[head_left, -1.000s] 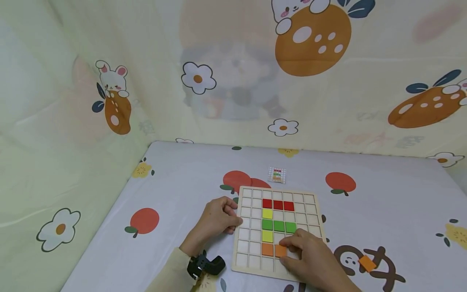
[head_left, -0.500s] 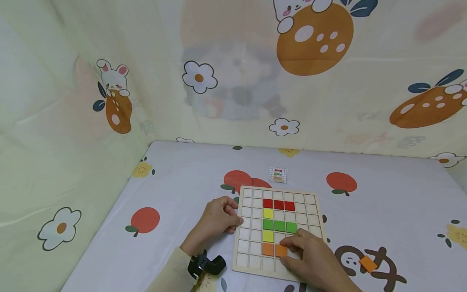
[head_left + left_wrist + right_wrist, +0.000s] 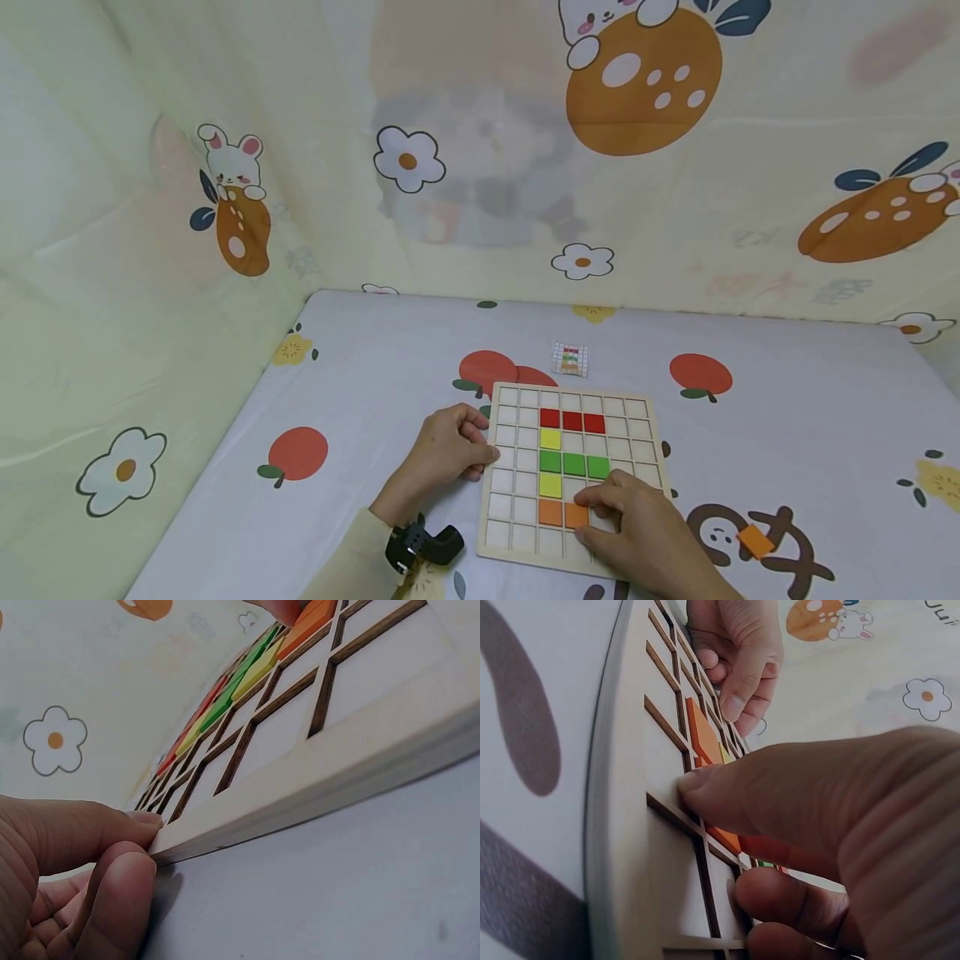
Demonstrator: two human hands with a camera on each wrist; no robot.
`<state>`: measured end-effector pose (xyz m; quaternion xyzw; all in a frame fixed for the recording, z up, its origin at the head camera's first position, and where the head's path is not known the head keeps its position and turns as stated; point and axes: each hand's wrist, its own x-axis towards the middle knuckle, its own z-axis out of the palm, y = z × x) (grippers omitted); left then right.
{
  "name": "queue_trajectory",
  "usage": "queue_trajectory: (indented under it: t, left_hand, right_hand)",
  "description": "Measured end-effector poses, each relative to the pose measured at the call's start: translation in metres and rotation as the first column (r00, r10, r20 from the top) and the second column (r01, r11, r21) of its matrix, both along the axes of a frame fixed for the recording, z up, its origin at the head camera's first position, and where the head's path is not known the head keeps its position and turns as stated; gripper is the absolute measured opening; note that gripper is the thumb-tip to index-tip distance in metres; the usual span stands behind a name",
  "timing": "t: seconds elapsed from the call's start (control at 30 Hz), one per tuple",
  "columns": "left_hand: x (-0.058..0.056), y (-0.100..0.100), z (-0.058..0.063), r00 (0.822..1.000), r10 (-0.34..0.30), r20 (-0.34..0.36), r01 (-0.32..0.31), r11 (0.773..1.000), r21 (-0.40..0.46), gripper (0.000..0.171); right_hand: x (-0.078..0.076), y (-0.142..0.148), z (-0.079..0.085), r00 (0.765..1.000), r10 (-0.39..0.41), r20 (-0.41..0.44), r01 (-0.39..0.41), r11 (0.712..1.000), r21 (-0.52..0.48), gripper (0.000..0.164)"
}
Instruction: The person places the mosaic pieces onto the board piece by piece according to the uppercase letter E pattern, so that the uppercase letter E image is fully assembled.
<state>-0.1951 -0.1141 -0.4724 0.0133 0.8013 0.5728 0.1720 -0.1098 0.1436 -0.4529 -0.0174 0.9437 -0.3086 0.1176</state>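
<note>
A wooden grid board [image 3: 525,546] lies on the table. It bears red tiles [image 3: 572,422], yellow tiles [image 3: 551,485], green tiles [image 3: 573,464] and an orange tile [image 3: 550,512] seated in the bottom coloured row. My left hand [image 3: 450,446] pinches the board's left edge, thumb on top and a curled finger at the side, as the left wrist view shows. My right hand [image 3: 641,529] has thumb and index finger at a second orange tile [image 3: 576,516], pinching it in the cell right of the first. The right wrist view hides part of that tile behind the thumb [image 3: 705,780].
One loose orange tile [image 3: 755,542] lies on the patterned tablecloth [image 3: 787,433] right of the board. Beyond the board's far edge is a small pattern card [image 3: 570,360]. A black wrist device [image 3: 423,546] sits on the left forearm. A printed curtain [image 3: 480,275] rises behind the table.
</note>
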Motion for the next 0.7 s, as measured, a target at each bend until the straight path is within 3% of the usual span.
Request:
queue_trajectory:
  t: [0.23, 0.47, 0.7]
  left_hand:
    - [-0.001, -0.001, -0.002, 1.000, -0.006, -0.002, 0.006, 1.000, 0.000, 0.033]
    - [-0.001, -0.001, -0.003, 1.000, -0.001, 0.002, 0.001, 1.000, -0.015, 0.032]
    - [-0.002, 0.000, -0.005, 1.000, 0.001, -0.001, -0.001, 1.000, -0.017, 0.033]
  right_hand:
    - [0.000, -0.001, 0.000, 1.000, -0.009, 0.017, 0.009, 1.000, 0.009, 0.029]
    - [0.000, 0.001, 0.003, 0.998, -0.042, 0.046, 0.043, 0.999, -0.022, 0.049]
    - [0.005, 0.030, 0.011, 0.994, -0.078, 0.079, 0.077, 0.997, 0.017, 0.060]
